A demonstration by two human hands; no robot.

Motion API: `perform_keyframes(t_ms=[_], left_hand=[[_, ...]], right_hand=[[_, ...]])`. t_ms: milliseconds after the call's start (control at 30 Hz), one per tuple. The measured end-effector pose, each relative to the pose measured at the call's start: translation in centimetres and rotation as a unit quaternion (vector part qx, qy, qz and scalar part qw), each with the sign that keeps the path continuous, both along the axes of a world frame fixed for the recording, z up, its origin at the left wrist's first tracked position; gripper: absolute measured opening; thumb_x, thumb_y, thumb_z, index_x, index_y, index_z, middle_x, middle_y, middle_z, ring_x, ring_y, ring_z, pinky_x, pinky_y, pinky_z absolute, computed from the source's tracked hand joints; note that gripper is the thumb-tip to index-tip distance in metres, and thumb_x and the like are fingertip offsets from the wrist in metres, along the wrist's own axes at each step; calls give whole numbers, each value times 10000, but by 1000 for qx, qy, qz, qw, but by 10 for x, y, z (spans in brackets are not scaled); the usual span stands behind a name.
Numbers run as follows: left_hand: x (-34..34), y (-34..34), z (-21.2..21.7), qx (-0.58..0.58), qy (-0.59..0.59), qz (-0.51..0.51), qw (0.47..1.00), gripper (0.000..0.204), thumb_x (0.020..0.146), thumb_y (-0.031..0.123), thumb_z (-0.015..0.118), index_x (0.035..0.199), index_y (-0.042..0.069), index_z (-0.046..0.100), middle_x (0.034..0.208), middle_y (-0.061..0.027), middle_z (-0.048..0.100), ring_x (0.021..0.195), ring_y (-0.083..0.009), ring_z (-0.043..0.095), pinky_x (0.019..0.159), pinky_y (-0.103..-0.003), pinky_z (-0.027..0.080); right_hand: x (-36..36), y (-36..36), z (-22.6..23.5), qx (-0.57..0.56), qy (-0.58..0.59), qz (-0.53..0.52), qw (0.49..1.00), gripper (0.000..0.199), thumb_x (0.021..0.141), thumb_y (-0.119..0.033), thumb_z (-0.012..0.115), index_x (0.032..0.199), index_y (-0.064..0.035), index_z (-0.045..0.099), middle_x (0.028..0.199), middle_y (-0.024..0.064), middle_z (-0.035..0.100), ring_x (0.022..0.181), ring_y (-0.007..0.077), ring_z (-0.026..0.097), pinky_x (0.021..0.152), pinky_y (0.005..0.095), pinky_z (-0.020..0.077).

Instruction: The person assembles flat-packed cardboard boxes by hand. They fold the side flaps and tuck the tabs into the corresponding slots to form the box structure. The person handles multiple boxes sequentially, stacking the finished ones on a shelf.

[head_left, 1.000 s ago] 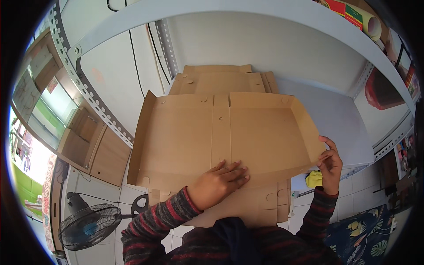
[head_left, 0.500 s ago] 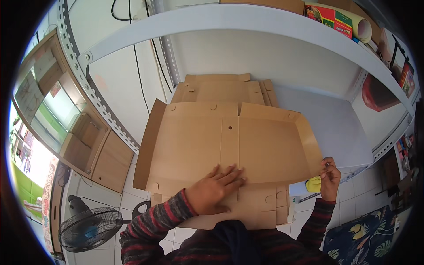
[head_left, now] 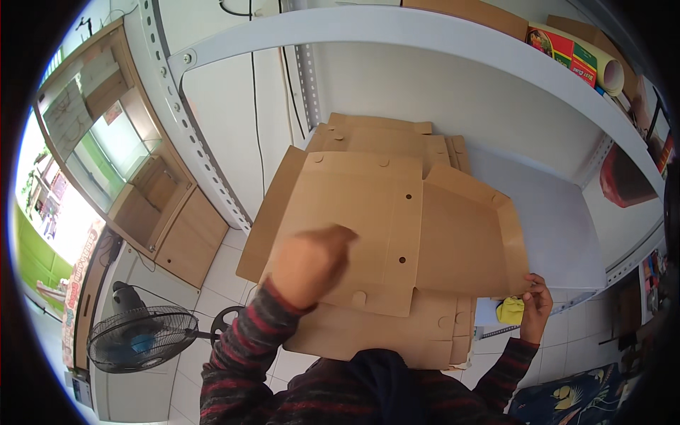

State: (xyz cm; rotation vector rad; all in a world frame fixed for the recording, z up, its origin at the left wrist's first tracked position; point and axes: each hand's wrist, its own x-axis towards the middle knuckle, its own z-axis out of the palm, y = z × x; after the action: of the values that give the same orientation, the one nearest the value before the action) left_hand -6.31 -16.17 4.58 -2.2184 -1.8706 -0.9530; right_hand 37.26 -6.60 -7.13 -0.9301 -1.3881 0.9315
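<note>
A brown cardboard box blank [head_left: 340, 205] lies partly folded on a stack of similar flat cardboard blanks [head_left: 382, 326] in front of me. Two round holes show beside its middle crease, and its right panel [head_left: 467, 227] tilts up with raised side flaps. My right hand [head_left: 537, 306] pinches the near right corner of that panel between thumb and fingers. Over the left panel is my left hand [head_left: 312, 262], blurred by motion. Its fingers look curled, but whether it touches the cardboard cannot be made out.
A grey-white metal shelf beam [head_left: 397, 32] arches above the work. A shelf board [head_left: 538, 205] extends behind and to the right. Further cardboard [head_left: 382, 131] lies at the back. A black fan [head_left: 142, 340] stands at the left, and a yellow cloth [head_left: 510, 310] sits by my right hand.
My left hand has lifted off the middle crease and moved up and left. The right panel now bends upward along the crease, its corner still in my right hand. The view has shifted.
</note>
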Motion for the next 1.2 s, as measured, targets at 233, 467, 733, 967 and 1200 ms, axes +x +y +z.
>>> perform_keyframes(t_ms=[233, 467, 733, 967, 1200], left_hand=[[-112, -81, -49, -79, 24, 299, 951, 235, 775, 130, 720, 911, -6, 585, 734, -128, 617, 657, -327, 604, 601, -383, 473], [-91, -70, -10, 102, -119, 236, 959, 102, 875, 54, 642, 924, -13, 583, 686, -87, 643, 611, -172, 654, 522, -266, 465], [-115, -80, 33, 249, -128, 251, 927, 132, 939, 72, 615, 1009, -19, 550, 748, -32, 610, 675, -56, 589, 583, -184, 423], [-12, -58, 26, 229, -32, 102, 967, 413, 746, 31, 717, 1134, 13, 578, 1189, -155, 583, 1101, -309, 568, 906, -401, 455], [59, 25, -42, -36, 17, -223, 974, 357, 729, 80, 697, 1075, 25, 628, 1004, -149, 653, 910, -337, 637, 805, -395, 518]], right_hand=[[4, -10, 10, 45, -27, -4, 999, 186, 849, -169, 701, 848, -62, 549, 1216, 108, 557, 1130, 207, 504, 1018, 356, 367], [-6, 13, 34, 103, -49, -3, 993, 191, 848, -169, 695, 867, -49, 547, 1150, 89, 558, 1041, 174, 501, 942, 308, 375], [-94, 12, 75, 173, -69, 119, 975, 135, 835, -44, 691, 914, -4, 589, 1015, 91, 568, 891, 168, 568, 779, 281, 479], [-116, 4, 72, 153, -165, 151, 963, 130, 758, 60, 719, 830, 30, 616, 943, 98, 587, 805, 167, 619, 704, 266, 527], [-118, -3, 71, 155, -256, 165, 940, 120, 746, 108, 683, 786, 29, 602, 991, 111, 618, 868, 181, 641, 753, 271, 537]])
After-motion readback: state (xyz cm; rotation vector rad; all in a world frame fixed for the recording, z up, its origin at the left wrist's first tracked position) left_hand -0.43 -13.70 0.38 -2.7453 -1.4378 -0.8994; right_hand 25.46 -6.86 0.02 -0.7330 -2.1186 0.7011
